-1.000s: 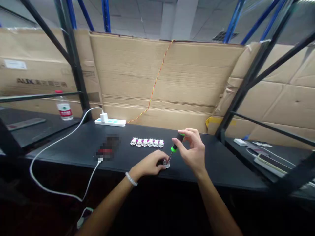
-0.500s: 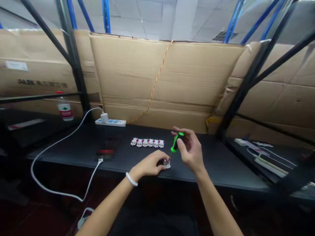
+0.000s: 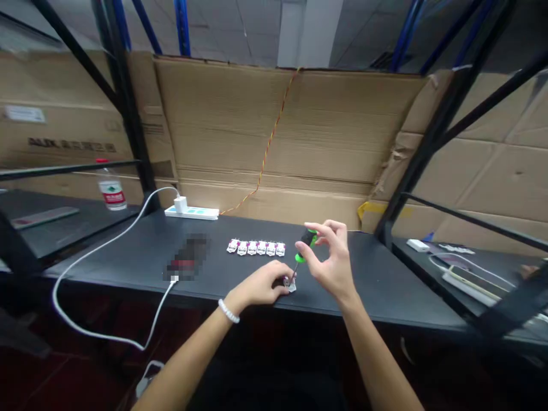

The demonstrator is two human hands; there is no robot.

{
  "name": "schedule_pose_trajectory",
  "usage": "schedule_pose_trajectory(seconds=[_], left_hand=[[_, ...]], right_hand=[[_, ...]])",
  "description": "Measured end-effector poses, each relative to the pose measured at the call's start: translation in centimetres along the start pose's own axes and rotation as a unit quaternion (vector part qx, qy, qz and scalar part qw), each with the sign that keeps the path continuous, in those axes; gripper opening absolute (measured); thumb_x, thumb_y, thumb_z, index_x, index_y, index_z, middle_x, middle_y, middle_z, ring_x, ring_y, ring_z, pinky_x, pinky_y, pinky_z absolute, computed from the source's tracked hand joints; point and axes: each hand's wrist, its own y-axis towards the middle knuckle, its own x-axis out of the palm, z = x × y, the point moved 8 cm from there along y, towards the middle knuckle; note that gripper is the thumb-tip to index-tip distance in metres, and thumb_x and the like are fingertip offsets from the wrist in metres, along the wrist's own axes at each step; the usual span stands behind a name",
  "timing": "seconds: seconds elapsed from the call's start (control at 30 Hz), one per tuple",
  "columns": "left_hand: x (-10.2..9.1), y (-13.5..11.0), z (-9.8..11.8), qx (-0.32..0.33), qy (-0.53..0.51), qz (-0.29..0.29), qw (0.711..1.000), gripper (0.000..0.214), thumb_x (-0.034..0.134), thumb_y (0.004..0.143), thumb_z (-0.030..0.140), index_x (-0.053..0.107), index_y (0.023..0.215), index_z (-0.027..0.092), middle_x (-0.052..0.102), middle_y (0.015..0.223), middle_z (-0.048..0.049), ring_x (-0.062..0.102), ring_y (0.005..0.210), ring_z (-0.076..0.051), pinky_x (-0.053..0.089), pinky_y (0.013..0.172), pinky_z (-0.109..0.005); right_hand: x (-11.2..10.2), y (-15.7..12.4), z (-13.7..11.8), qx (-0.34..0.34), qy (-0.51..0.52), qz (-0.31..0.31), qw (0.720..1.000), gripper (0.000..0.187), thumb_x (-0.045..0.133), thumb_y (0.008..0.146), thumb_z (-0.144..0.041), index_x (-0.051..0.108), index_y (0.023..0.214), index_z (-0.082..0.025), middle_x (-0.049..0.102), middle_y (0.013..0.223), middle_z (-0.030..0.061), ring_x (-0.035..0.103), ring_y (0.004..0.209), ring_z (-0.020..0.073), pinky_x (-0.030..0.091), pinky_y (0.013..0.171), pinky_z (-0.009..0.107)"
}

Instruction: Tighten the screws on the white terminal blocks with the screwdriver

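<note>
dim, soft light; deep shadow below the flat black tabletop (image 3: 394,285), one patch pixelated; outer edges stretched.

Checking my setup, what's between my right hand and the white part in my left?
In the head view, the screwdriver slants from your right hand down toward the white part.

Cardboard (image 3: 222,125) all along the back, AUX printed on the left part, with a red-and-yellow twisted wire (image 3: 269,147) running down to the right end of a white power strip (image 3: 201,213). There's a charger (image 3: 180,204) plugged into that, its white cable (image 3: 124,341) looping below the desk (image 3: 385,285) edge and back up to some pixelated thing (image 3: 188,257). Red-capped bottle (image 3: 113,191) parked left past the black post (image 3: 132,125), little white box (image 3: 418,245) off right.
</note>
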Motion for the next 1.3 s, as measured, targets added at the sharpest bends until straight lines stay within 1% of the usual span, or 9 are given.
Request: schedule_pose_trajectory(seconds=[0.07,0.2,0.37,0.53,0.6,0.73,0.9,1.1,1.3], left_hand=[[0.01,-0.03,-0.02,0.002,-0.002,0.0,1.0,0.029,0.077,0.087,0.01,0.071,0.113,0.02,0.073,0.112,-0.0069,0.066,0.108,-0.025,0.053,0.101,-0.038],[-0.02,-0.05,0.01,0.004,-0.001,-0.002,1.0,0.03,0.078,0.087,0.01,0.071,0.114,0.02,0.073,0.113,-0.0074,0.066,0.112,-0.026,0.052,0.103,-0.038],[-0.03,0.02,0.1,0.008,0.003,-0.003,1.0,0.028,0.078,0.087,0.008,0.07,0.111,0.02,0.073,0.113,-0.0071,0.065,0.111,-0.026,0.051,0.103,-0.037],[-0.05,0.03,0.22,0.009,0.003,-0.002,1.0,0.028,0.077,0.087,0.009,0.07,0.112,0.019,0.073,0.112,-0.0073,0.066,0.11,-0.026,0.052,0.101,-0.037],[-0.1,0.03,0.28,0.006,0.004,0.0,1.0,0.027,0.077,0.087,0.009,0.071,0.111,0.019,0.073,0.112,-0.0075,0.066,0.11,-0.027,0.052,0.101,-0.038],[-0.12,0.05,0.38,0.006,0.004,0.002,1.0,0.028,0.076,0.086,0.008,0.07,0.111,0.019,0.073,0.11,-0.0074,0.066,0.109,-0.026,0.053,0.1,-0.038],[-0.08,-0.02,0.23,0.008,-0.002,0.001,1.0,0.026,0.077,0.087,0.011,0.071,0.111,0.02,0.074,0.112,-0.0072,0.066,0.109,-0.026,0.053,0.102,-0.038],[-0.04,-0.05,0.12,0.009,0.004,0.002,1.0,0.027,0.076,0.088,0.01,0.07,0.112,0.02,0.073,0.113,-0.0074,0.066,0.109,-0.026,0.053,0.101,-0.039],[0.01,-0.01,0.18,0.01,0.007,-0.002,1.0,0.027,0.076,0.088,0.01,0.07,0.112,0.02,0.073,0.112,-0.0068,0.066,0.108,-0.026,0.053,0.1,-0.037]], right_hand=[[0.13,0.03,0.16,0.004,0.003,-0.007,1.0,0.032,0.075,0.093,-0.034,0.073,0.124,-0.028,0.065,0.118,0.0087,0.066,0.098,0.0237,0.06,0.085,0.041],[0.79,-0.12,0.21,0.002,0.054,-0.05,0.997,0.037,0.058,0.102,-0.026,0.066,0.138,-0.028,0.07,0.126,0.0092,0.069,0.114,0.0262,0.058,0.1,0.045],[-0.1,-0.19,-0.02,-0.006,-0.011,0.013,1.0,0.033,0.079,0.09,-0.036,0.074,0.121,-0.026,0.064,0.115,0.0083,0.066,0.098,0.024,0.06,0.081,0.039],[0.42,-0.19,-0.24,-0.018,0.028,-0.025,0.999,0.032,0.059,0.101,-0.026,0.067,0.132,-0.025,0.071,0.122,0.0103,0.069,0.109,0.0265,0.06,0.096,0.046],[0.53,-0.23,-0.33,-0.024,0.026,-0.027,0.999,0.033,0.063,0.099,-0.028,0.067,0.132,-0.026,0.072,0.123,0.01,0.07,0.111,0.0275,0.06,0.096,0.046],[-0.04,-0.3,-0.13,-0.022,-0.025,0.024,0.999,0.033,0.078,0.09,-0.035,0.073,0.123,-0.028,0.064,0.118,0.0091,0.067,0.105,0.0262,0.062,0.082,0.042],[0.38,-0.31,-0.03,-0.025,0.025,-0.018,0.999,0.035,0.058,0.101,-0.024,0.067,0.135,-0.026,0.07,0.126,0.0106,0.069,0.115,0.026,0.059,0.099,0.046],[0.04,-0.35,-0.03,-0.005,0.019,0.019,1.0,0.03,0.078,0.092,-0.031,0.069,0.12,-0.026,0.078,0.116,0.0076,0.073,0.098,0.0252,0.059,0.087,0.042],[0.53,-0.41,0.12,0.014,0.102,-0.029,0.994,0.03,0.061,0.098,-0.021,0.059,0.128,-0.025,0.074,0.134,0.012,0.074,0.111,0.0264,0.059,0.096,0.046]])
